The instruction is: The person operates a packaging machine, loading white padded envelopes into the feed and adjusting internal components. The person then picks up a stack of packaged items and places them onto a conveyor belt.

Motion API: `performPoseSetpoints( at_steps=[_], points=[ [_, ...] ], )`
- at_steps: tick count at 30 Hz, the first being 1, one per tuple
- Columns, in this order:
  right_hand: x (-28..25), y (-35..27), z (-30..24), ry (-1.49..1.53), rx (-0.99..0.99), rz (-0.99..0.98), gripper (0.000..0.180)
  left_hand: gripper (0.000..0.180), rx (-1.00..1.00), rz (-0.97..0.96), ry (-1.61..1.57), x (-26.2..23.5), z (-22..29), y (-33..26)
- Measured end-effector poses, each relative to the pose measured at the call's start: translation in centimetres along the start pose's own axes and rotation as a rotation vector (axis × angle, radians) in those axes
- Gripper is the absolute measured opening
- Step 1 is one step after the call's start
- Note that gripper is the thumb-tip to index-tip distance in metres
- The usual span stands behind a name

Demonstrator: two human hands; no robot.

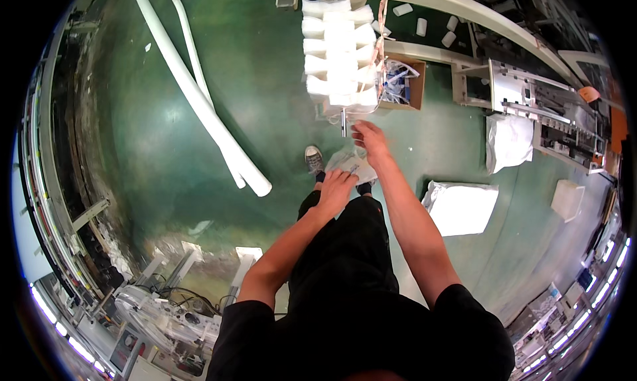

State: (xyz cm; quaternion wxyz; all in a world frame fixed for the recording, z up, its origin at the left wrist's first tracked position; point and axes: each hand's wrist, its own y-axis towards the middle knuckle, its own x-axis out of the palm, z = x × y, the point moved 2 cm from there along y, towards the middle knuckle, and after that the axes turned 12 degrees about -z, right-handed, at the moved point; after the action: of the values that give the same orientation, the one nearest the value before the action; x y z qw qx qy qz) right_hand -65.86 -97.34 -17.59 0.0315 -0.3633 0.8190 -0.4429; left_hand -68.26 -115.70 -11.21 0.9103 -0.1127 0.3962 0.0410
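My left hand holds a clear plastic bag in front of my legs, its fingers closed over the near side. A pale area shows through the film; what it is, I cannot make out. Just beyond the bag, my right hand is raised with bent fingers apart and nothing visible in them. Those fingers are beside a short metal rod, which sticks out toward me below a stack of white, soft-looking bundles. Pinkish ribbon hangs along the stack's right side.
A cardboard box with bagged items stands right of the stack. Two long white tubes lie on the green floor to the left. White packages lie at the right, near a metal-framed machine. Cables and machinery are at lower left.
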Motion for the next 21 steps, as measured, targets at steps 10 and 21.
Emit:
performPoseSetpoints(
  at_steps=[10,21],
  points=[
    [4.0,3.9,0.5,0.612,0.06,-0.24,0.022,0.014,-0.194,-0.082,-0.284,0.7,0.6,-5.0],
    [3.2,-4.0,1.2,-0.516,-0.32,-0.07,0.028,0.017,-0.263,-0.043,-0.241,1.9,-2.1,-6.7]
  ],
)
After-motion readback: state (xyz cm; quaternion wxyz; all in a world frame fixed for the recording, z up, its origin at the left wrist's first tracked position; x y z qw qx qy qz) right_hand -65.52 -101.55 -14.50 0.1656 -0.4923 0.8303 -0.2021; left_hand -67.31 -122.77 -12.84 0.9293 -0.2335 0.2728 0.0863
